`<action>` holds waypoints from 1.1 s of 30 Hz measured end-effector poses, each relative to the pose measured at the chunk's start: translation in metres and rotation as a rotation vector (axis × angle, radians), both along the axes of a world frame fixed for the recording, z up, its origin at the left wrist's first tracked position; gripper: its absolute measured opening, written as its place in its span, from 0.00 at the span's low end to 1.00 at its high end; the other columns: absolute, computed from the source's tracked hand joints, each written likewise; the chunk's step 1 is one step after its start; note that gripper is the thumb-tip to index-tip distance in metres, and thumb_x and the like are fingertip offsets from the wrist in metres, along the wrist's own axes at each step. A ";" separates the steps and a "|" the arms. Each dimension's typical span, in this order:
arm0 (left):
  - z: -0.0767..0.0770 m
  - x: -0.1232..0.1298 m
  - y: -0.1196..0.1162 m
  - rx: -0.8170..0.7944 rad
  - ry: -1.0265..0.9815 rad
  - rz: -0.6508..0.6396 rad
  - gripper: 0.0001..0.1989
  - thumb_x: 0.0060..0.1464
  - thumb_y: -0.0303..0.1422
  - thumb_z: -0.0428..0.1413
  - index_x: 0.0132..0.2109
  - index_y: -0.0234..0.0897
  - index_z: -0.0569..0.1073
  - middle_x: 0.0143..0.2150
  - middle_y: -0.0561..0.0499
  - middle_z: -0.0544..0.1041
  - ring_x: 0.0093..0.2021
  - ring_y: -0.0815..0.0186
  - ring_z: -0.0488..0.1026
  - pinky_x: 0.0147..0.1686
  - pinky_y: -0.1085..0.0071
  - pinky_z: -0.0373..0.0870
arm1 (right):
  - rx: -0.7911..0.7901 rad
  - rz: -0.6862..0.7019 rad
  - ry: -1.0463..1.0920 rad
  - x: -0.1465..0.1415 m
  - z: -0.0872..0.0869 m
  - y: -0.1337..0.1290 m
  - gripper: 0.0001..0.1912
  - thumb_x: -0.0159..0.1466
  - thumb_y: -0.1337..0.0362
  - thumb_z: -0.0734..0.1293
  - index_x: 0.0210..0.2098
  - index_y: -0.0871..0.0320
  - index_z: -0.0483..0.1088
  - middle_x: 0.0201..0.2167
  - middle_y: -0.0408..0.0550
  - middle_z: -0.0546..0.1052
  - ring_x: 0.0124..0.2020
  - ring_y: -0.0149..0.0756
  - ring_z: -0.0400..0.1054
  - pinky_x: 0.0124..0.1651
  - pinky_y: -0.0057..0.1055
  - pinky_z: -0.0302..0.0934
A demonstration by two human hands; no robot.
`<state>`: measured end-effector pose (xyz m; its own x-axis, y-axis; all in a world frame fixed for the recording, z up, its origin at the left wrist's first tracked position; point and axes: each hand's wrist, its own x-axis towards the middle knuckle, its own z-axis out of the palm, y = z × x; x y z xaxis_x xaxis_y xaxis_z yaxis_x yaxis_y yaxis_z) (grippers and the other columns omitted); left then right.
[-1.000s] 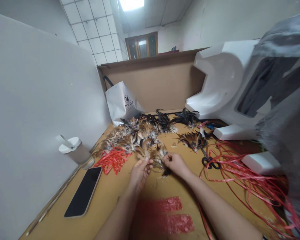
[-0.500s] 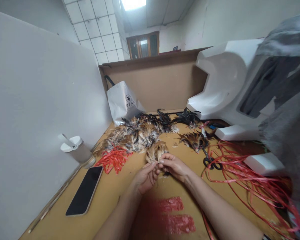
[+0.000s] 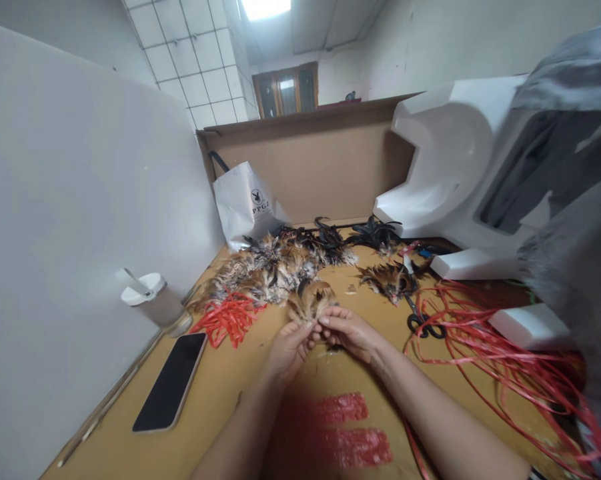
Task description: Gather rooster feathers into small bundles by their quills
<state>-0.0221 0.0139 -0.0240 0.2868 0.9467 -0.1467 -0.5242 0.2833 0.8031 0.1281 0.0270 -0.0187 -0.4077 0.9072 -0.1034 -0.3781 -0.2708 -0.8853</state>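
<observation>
Between my two hands is a small bunch of brown feathers (image 3: 310, 300), fanned out away from me. My left hand (image 3: 294, 343) pinches its base from the left, thumb on top. Close against it, my right hand (image 3: 347, 331) pinches the base from the right, fingers curled. The fingertips of both hands nearly meet and cover the quill ends. Just beyond lies a large pile of brown, black and pale feathers (image 3: 275, 267). To the left of the bunch sits a heap of cut red plastic strips (image 3: 229, 319).
A phone (image 3: 171, 383) and a lidded cup (image 3: 155, 303) stand at left. Black-handled scissors (image 3: 425, 327), another feather bunch (image 3: 390, 280) and tangled red plastic string (image 3: 500, 367) lie at right. A white bag (image 3: 245, 203), cardboard wall (image 3: 325, 167) and white foam piece (image 3: 455, 153) border the table.
The feather bunch has spread slightly wider, and a dark feather now shows at its top left. My left hand has turned a little, its fingers more tucked under. Both hands remain at the base.
</observation>
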 end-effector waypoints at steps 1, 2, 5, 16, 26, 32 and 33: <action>-0.001 0.000 0.001 0.032 0.055 0.045 0.07 0.42 0.30 0.59 0.30 0.29 0.73 0.27 0.49 0.74 0.24 0.75 0.68 0.24 0.81 0.62 | -0.023 -0.022 -0.001 0.001 -0.001 0.001 0.11 0.48 0.61 0.69 0.28 0.60 0.67 0.23 0.42 0.72 0.19 0.21 0.60 0.20 0.18 0.51; -0.001 0.001 0.002 0.057 0.122 0.090 0.08 0.41 0.31 0.59 0.29 0.29 0.74 0.27 0.48 0.75 0.24 0.73 0.68 0.25 0.79 0.62 | -0.042 -0.043 -0.002 0.001 -0.002 0.003 0.11 0.48 0.60 0.69 0.28 0.60 0.67 0.23 0.41 0.71 0.18 0.20 0.59 0.19 0.18 0.49; -0.002 0.002 0.002 0.135 0.339 0.154 0.10 0.38 0.33 0.60 0.27 0.29 0.74 0.24 0.47 0.75 0.22 0.71 0.68 0.25 0.76 0.62 | -0.055 -0.090 -0.023 0.000 -0.005 0.005 0.12 0.47 0.59 0.69 0.25 0.60 0.66 0.20 0.40 0.70 0.15 0.19 0.56 0.17 0.17 0.46; -0.003 0.003 0.001 0.039 0.262 0.101 0.12 0.39 0.35 0.59 0.31 0.30 0.73 0.30 0.46 0.76 0.24 0.71 0.70 0.23 0.78 0.61 | 0.082 -0.187 -0.164 -0.004 -0.004 0.003 0.14 0.46 0.57 0.68 0.19 0.62 0.63 0.12 0.38 0.64 0.13 0.21 0.50 0.17 0.21 0.42; -0.007 0.002 0.000 -0.074 0.148 0.026 0.10 0.41 0.33 0.59 0.31 0.29 0.72 0.28 0.47 0.75 0.23 0.74 0.69 0.21 0.80 0.60 | 0.197 -0.254 -0.311 -0.008 -0.001 0.000 0.14 0.45 0.56 0.69 0.18 0.62 0.67 0.13 0.38 0.66 0.16 0.23 0.54 0.21 0.23 0.46; -0.010 0.003 0.000 -0.044 0.127 0.004 0.09 0.41 0.33 0.59 0.28 0.29 0.72 0.25 0.49 0.74 0.21 0.77 0.67 0.20 0.82 0.58 | 0.257 -0.286 -0.376 -0.012 -0.003 -0.001 0.12 0.46 0.57 0.68 0.18 0.61 0.66 0.16 0.40 0.69 0.19 0.27 0.59 0.25 0.24 0.52; -0.011 0.003 0.001 -0.033 0.134 0.009 0.09 0.41 0.33 0.59 0.28 0.29 0.72 0.25 0.49 0.73 0.21 0.77 0.67 0.20 0.82 0.58 | 0.260 -0.283 -0.379 -0.012 -0.002 -0.002 0.12 0.46 0.58 0.68 0.18 0.61 0.66 0.16 0.40 0.69 0.19 0.27 0.59 0.25 0.25 0.52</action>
<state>-0.0190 0.0146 -0.0351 0.2539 0.9431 -0.2146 -0.4152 0.3067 0.8565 0.1159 0.0254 -0.0206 -0.1217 0.9915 0.0468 -0.0457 0.0415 -0.9981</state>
